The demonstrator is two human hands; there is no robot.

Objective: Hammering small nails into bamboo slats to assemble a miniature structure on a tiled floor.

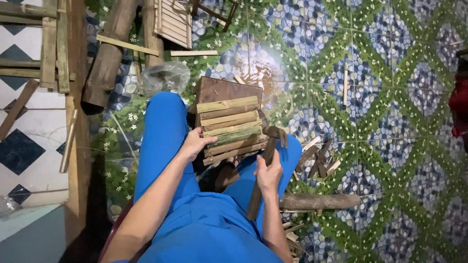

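slatted bamboo panel [229, 127] on lap, propped against brown board [229, 90].
left hand [194, 143] grasps panel's left edge; right hand [268, 174] clenched on hammer [267, 158] handle. panel likely light, stiff, splintery: hold by edges.

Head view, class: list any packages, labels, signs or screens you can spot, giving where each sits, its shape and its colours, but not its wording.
Crumpled clear plastic bag: on the patterned floor beyond the left knee, rounded, see-through and shiny.
Second bit of clear plastic wrap: at the left edge on the pale floor, partly cut off.
No labels, signs or screens are in view.
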